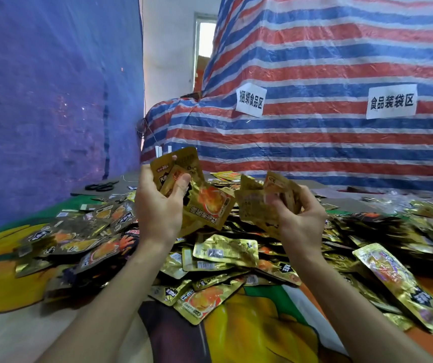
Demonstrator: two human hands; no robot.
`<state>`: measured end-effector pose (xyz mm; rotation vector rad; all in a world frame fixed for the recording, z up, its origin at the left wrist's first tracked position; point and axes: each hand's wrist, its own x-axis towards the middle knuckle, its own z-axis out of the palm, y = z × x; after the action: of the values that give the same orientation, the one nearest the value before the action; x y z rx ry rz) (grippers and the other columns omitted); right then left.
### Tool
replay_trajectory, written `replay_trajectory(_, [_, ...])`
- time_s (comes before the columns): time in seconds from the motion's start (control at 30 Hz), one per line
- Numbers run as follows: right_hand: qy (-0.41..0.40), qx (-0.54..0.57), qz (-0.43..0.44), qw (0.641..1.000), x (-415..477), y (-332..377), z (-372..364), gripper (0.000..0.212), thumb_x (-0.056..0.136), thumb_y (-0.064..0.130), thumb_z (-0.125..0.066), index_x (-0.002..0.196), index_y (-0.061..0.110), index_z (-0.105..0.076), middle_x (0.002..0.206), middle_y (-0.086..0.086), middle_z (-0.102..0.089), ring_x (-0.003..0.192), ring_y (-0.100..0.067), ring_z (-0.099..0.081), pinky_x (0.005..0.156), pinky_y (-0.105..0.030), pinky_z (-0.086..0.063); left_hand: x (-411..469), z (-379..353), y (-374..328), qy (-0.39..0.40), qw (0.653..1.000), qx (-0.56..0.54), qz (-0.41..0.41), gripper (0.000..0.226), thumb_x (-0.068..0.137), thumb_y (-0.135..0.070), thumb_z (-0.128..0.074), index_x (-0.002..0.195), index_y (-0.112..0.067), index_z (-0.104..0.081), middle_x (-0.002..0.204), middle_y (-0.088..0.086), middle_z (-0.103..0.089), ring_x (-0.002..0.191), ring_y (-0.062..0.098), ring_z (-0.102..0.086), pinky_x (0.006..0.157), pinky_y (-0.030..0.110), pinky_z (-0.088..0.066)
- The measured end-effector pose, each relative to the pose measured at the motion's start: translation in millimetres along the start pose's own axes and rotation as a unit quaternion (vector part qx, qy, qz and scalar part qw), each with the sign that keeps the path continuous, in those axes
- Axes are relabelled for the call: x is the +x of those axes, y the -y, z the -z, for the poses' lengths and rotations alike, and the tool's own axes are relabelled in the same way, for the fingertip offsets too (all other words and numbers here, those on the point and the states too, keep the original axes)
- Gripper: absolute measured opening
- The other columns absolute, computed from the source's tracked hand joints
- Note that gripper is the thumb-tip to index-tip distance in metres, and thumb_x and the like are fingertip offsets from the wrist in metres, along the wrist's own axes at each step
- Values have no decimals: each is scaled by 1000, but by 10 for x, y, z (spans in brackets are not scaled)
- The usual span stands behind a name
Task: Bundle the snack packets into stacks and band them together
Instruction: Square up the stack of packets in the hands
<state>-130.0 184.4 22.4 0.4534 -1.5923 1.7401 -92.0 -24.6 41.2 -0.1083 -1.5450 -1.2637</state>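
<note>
The left hand (pixel 157 208) grasps a small fan of shiny gold foil snack packets (pixel 207 203), with the thumb pressing on the front one. The right hand (pixel 300 218), just beside it, has its fingers curled around a second bunch of gold packets (pixel 252 205); this bunch is blurred. Under both hands a big loose heap of the same packets (pixel 225 254) lies on a printed cloth with yellow and green pictures (pixel 262 334). A pair of black scissors (pixel 102 186) lies at the far left, near a blue tarp (pixel 53 100). Behind the heap hangs a red, blue and white striped tarp (pixel 328 142) with two white paper signs (pixel 251 100).
</note>
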Motion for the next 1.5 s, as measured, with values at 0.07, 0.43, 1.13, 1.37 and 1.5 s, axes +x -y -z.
replay_trajectory(0.07, [-2, 26, 6, 1000, -5, 35, 5, 11, 90, 15, -76, 93, 22, -68, 84, 0, -72, 77, -18, -70, 64, -30, -62, 3, 6, 3, 13, 1000, -21, 7, 31, 86, -33, -77, 108, -18, -61, 90, -16, -68, 79, -5, -64, 75, 16, -50])
replay_trajectory(0.43, [124, 83, -36, 988, -171, 63, -103, 11, 90, 13, -73, 96, 22, -75, 87, 5, -79, 77, -10, -76, 60, -19, -56, -384, -338, 76, 161, 965, -177, 103, 33, 74, -24, -81, 103, -19, -67, 94, -5, -76, 88, 11, -73, 75, 25, -58])
replay_trajectory(1.13, [-11, -8, -107, 994, -217, -37, -95, 20, 95, 38, -68, 83, 22, -70, 80, 10, -77, 73, -7, -73, 59, -18, -55, -802, -426, 67, 305, 936, 5, 175, 70, 66, -75, -58, 110, -22, -69, 97, -9, -76, 92, 8, -71, 85, 27, -56])
replay_trajectory(1.37, [47, 32, -437, 898, -130, 72, 17, 73, 82, 80, -54, 92, 9, -70, 72, -8, -77, 69, -29, -75, 60, -38, -59, -713, -356, 52, 247, 945, -97, 191, 41, 71, -53, -78, 78, -13, -70, 74, 2, -76, 66, 21, -75, 63, 37, -60])
replay_trajectory(1.5, [189, -2, -345, 920, -310, 45, 33, 61, 82, 77, -53, 107, 24, -69, 97, -5, -79, 89, -28, -76, 70, -45, -64, -714, -383, 81, 173, 971, -47, 159, 63, 71, -68, -66, 97, -12, -72, 90, 3, -77, 87, 20, -73, 83, 45, -59])
